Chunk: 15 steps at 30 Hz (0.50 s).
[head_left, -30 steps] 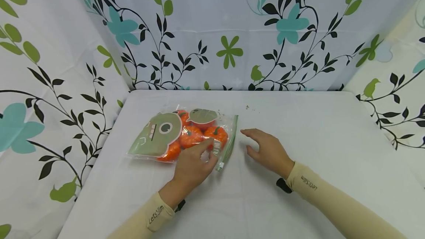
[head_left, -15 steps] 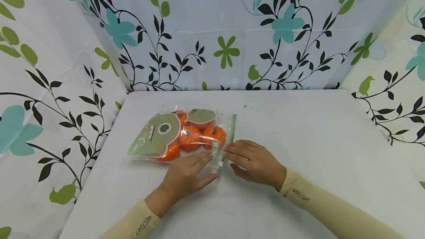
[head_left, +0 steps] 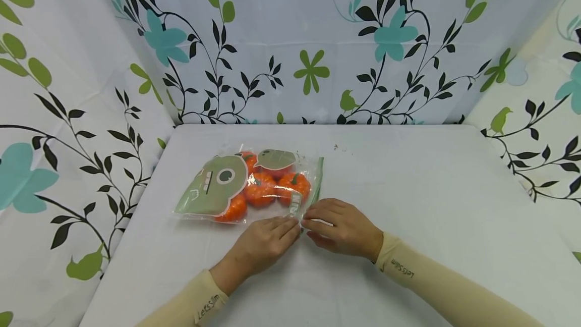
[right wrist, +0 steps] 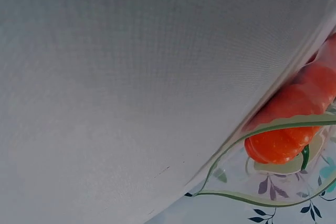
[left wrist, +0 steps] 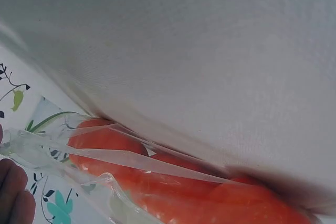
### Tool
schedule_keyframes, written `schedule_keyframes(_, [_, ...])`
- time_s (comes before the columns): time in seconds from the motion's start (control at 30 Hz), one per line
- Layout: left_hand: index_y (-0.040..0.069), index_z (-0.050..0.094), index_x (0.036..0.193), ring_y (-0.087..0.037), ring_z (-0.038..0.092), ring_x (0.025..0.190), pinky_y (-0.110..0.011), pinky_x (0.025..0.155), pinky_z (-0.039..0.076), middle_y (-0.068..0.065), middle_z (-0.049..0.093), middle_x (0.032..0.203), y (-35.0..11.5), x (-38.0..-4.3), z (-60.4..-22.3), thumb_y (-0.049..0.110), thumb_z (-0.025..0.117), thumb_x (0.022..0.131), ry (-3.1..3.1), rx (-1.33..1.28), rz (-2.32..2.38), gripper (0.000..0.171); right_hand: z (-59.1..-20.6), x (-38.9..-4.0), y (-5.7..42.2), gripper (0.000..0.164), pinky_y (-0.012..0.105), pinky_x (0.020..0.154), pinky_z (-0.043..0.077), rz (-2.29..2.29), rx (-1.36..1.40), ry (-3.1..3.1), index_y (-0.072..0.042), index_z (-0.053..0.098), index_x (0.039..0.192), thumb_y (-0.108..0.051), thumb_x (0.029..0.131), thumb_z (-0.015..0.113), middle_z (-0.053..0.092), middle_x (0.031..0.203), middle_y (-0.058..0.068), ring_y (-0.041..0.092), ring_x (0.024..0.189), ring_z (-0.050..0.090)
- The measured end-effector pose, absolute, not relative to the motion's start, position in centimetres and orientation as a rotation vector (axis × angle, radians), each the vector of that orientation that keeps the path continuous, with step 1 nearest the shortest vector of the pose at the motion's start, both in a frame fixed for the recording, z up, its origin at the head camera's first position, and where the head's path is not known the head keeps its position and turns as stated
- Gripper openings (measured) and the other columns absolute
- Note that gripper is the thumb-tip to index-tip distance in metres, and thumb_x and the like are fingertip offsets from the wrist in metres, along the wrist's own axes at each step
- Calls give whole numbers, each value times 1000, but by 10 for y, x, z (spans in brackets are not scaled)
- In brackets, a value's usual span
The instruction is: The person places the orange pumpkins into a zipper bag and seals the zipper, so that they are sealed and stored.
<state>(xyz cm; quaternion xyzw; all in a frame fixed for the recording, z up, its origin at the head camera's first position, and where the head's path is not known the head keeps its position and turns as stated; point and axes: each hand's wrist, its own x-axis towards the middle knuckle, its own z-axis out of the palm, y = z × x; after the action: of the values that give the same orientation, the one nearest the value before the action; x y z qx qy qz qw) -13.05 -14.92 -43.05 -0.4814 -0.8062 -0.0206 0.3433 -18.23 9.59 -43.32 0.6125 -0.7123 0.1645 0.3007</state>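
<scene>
A clear zip bag (head_left: 206, 188) with a green cartoon face lies on the table, holding several small orange pumpkins (head_left: 260, 189). My left hand (head_left: 262, 242) pinches the near corner of the bag's zip end. Right beside it, my right hand (head_left: 346, 229) grips the same corner from the other side, fingertips almost meeting the left ones. The slider there is hidden by the fingers. In the right wrist view, the green zip strips (right wrist: 247, 199) stand apart at the mouth. Fingers (left wrist: 16, 195) show next to the plastic in the left wrist view.
A white cloth covers the table (head_left: 408, 180). Small dark specks (head_left: 341, 149) lie on it beyond the bag. A curtain (head_left: 272, 39) with leaf and flower prints hangs at the back and both sides.
My right hand has moved left to the bag's zip end. My left hand has shifted from on top of the bag down to its near corner. The bag has hardly moved.
</scene>
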Motion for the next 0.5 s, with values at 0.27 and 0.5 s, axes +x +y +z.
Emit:
schedule_keyframes(0.27, [2, 76, 108, -22, 75, 92, -34, 79, 59, -10, 76, 104, -142, -133, -430, 16, 75, 91, -2163, -1133, -173, 22, -434, -188, 92, 23, 38, 96, 54, 438, 1606, -1826, 0, 71, 115, -12, 96, 65, 72, 112, 10, 23, 106, 69])
schedule_keyframes(0.5, [1, 78, 104, -20, 75, 87, -33, 77, 60, -9, 77, 98, -135, -135, -431, 15, 58, 99, -2156, -1063, -204, 25, -435, -191, 92, 22, 38, 96, 54, 415, 1565, -1851, 0, 74, 112, -11, 93, 71, 74, 108, 9, 21, 103, 70])
